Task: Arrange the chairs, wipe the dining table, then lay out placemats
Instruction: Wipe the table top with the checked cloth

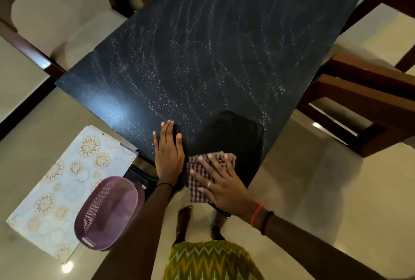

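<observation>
A dark dining table (202, 55) fills the middle, covered in white streaks and specks, with one dark wiped patch near its front edge. My right hand (221, 186) lies flat with fingers spread on a folded checked cloth (197, 167), pressing it onto the table's near edge. Just to its left, my left hand (168, 154) rests flat on the tabletop, holding nothing. A pale floral placemat stack (67, 181) lies on a low surface to the left, below the table.
A purple perforated basket (107, 210) sits on the placemats' right end. A cushioned wooden chair (56, 14) stands at the table's left, and wooden chair frames (363, 91) stand at the right. Glossy beige floor surrounds everything; my feet are under the near edge.
</observation>
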